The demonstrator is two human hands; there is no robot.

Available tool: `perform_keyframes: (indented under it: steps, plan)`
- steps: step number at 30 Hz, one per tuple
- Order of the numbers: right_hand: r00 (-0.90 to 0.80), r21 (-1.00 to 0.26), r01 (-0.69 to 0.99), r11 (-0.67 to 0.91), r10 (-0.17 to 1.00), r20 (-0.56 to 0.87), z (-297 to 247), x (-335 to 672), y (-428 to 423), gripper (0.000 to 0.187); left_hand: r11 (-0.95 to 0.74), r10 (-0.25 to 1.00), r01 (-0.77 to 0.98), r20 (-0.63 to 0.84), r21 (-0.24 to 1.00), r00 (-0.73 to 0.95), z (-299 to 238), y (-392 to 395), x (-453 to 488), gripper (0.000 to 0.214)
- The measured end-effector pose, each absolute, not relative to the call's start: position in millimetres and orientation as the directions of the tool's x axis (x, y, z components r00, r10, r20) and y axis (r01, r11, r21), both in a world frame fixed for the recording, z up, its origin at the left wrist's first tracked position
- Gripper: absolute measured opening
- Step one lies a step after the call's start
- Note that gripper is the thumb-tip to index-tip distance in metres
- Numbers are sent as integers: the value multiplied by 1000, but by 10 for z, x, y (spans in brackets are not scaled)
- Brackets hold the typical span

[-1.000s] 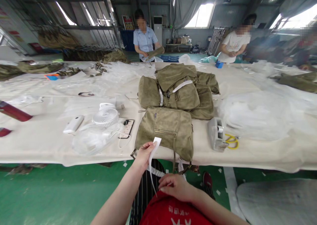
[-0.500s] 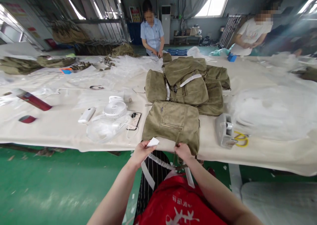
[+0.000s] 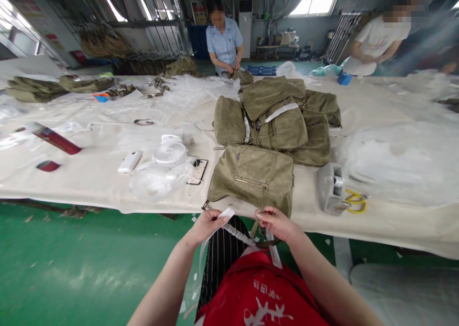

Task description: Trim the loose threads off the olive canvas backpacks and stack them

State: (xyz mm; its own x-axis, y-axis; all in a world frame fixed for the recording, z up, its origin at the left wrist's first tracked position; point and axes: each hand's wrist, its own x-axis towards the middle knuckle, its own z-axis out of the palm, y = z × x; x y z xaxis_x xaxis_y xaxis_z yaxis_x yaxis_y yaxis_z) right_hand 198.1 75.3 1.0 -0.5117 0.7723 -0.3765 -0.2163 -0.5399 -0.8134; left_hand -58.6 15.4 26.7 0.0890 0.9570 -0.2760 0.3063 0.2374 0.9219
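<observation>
My left hand [image 3: 206, 228] pinches a white paper-like strip [image 3: 227, 214], with its end sticking out past the thumb. My right hand [image 3: 277, 222] is closed in a pinch at the lower edge of an olive-green bag [image 3: 234, 168]; what its fingertips hold is too small to make out. This bag lies at the table's front edge, a zipped pocket [image 3: 251, 182] facing up. Below my hands hangs a strap wrapped in white [image 3: 238, 234], over my striped trouser leg.
More olive bags [image 3: 276, 115] are piled behind. To the right stand a grey tape dispenser [image 3: 329, 190], yellow-handled scissors [image 3: 355, 201] and clear plastic [image 3: 394, 158]. Left are a fan [image 3: 170, 154], a phone [image 3: 197, 172] and a red flask [image 3: 59, 139]. Two people work across the table [image 3: 93, 182].
My right hand has lifted slightly and turned, its fingers now pinched nearer the left one. The white strip in my left hand has tilted and looks longer. The view has shifted a little.
</observation>
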Motion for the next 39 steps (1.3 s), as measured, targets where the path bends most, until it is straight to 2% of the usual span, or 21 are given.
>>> perform_keyframes:
  steps: [4, 8, 18, 25, 30, 32, 36, 39]
  plan:
    - [-400, -771, -386, -507, 845, -355, 109, 1897, 792, 27, 278, 921, 291, -340, 915, 189, 282, 115, -490, 40]
    - [-333, -771, -420, -478, 872, -359, 98, 1797, 789, 30, 293, 903, 277, -361, 915, 235, 302, 105, -400, 39]
    - [-338, -813, -311, -492, 857, -389, 41, 1737, 748, 35, 280, 911, 263, -342, 923, 232, 276, 190, -288, 42]
    - [-334, -918, -53, -392, 873, -354, -102, 1733, 748, 35, 225, 932, 403, -316, 887, 176, 96, 447, -98, 44]
    - [-268, -828, -215, -518, 847, -460, -117, 1824, 924, 45, 233, 928, 464, -337, 855, 155, 12, 628, 21, 41]
    - [-224, -809, -231, -540, 839, -496, -138, 1828, 994, 45, 224, 928, 481, -337, 847, 161, 6, 691, 70, 38]
    - [-266, -854, -80, -514, 837, -479, -217, 1784, 1053, 39, 186, 934, 516, -313, 836, 171, 14, 815, 168, 38]
    - [-357, -885, 131, -446, 812, -462, -263, 1824, 1099, 46, 203, 941, 533, -314, 821, 125, 26, 869, 199, 38]
